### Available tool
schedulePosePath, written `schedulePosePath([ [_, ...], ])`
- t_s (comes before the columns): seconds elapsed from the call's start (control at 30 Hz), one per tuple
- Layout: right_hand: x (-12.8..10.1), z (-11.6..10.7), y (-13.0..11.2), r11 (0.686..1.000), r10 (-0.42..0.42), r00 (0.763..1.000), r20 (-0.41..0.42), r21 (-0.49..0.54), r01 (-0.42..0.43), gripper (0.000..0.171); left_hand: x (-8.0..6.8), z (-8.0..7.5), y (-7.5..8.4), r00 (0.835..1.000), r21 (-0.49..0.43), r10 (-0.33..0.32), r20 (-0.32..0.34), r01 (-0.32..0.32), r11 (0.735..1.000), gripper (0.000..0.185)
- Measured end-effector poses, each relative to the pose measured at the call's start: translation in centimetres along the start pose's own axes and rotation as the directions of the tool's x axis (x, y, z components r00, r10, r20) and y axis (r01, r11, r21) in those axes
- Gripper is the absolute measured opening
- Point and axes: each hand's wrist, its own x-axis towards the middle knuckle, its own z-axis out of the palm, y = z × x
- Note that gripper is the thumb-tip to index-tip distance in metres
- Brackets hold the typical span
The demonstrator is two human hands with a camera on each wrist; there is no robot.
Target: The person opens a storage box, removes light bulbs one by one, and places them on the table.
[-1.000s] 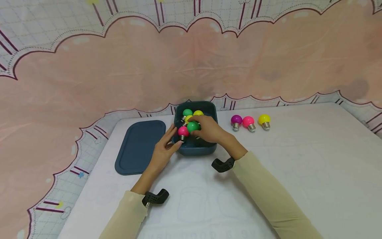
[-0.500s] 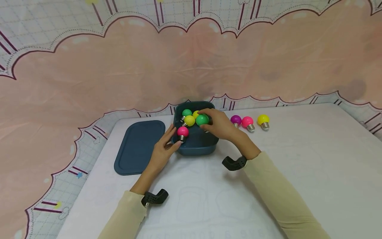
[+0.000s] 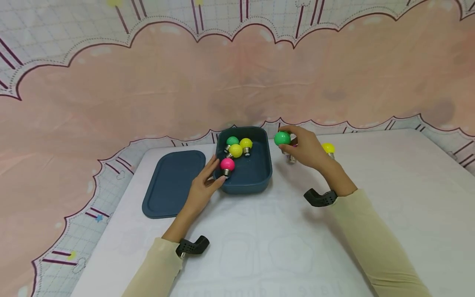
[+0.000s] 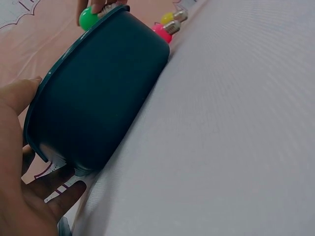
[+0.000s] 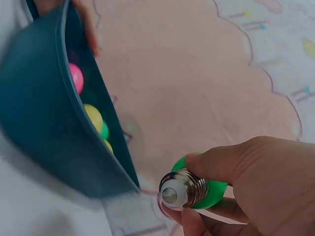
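My right hand (image 3: pixel 302 148) pinches a green bulb (image 3: pixel 282 138) above the table, just right of the dark blue tub (image 3: pixel 259 181); the right wrist view shows the green bulb (image 5: pixel 197 189) with its metal screw base between thumb and fingers. My left hand (image 3: pixel 203 185) rests against the tub's left front corner, thumb at the rim; in the left wrist view the palm (image 4: pixel 19 196) cups the tub (image 4: pixel 98 103). Inside the tub lie a pink bulb (image 3: pixel 227 164), two yellow bulbs (image 3: pixel 236 150) and a green bulb (image 3: pixel 232 141).
The tub's flat blue lid (image 3: pixel 172 183) lies on the white table to the left. A yellow bulb (image 3: pixel 328 148) stands on the table behind my right hand, which hides other bulbs there. A pink patterned cloth (image 3: pixel 148 95) hangs behind the table.
My right hand lifted the green bulb out of the tub and carried it rightward past the tub's right rim, now covering the purple and pink bulbs on the table. The left hand stayed put.
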Motion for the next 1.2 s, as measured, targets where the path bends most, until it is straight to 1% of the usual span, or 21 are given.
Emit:
schedulePosePath([
  [0.2,-0.7,-2.4,1.8,0.997,0.063,0.997,-0.043,-0.034,-0.065,0.052,0.0,0.0,0.0,1.000,-0.004,-0.004,0.001,0.004,1.000,0.056],
  [0.37,-1.2,-4.1,2.5,0.993,0.108,0.992,-0.072,-0.042,-0.112,0.054,-0.1,0.0,0.0,1.000,-0.010,-0.011,0.001,0.011,1.000,0.057],
  [0.53,-1.6,-5.4,3.0,0.989,0.135,0.986,-0.096,-0.045,-0.140,0.054,0.0,0.0,-0.1,1.000,-0.011,-0.011,-0.002,0.011,1.000,0.057],
  [0.7,-2.4,-6.3,4.1,0.983,0.168,0.979,-0.113,-0.050,-0.174,0.054,0.0,0.0,-0.1,1.000,-0.010,-0.008,-0.003,0.008,1.000,0.056],
  [0.97,-3.6,-7.2,6.7,0.976,0.206,0.968,-0.140,-0.044,-0.214,0.053,-0.1,0.0,-0.2,1.000,-0.017,-0.006,-0.006,0.006,1.000,0.056],
  [1.1,-4.0,-7.8,7.7,0.968,0.244,0.958,-0.148,-0.016,-0.249,0.057,-0.1,0.1,-0.3,1.000,-0.023,-0.003,-0.005,0.003,1.000,0.056],
  [1.2,-4.3,-8.3,8.4,0.959,0.278,0.946,-0.164,-0.016,-0.284,0.061,-0.1,0.2,-0.2,1.000,-0.022,-0.003,-0.004,0.003,1.000,0.056],
])
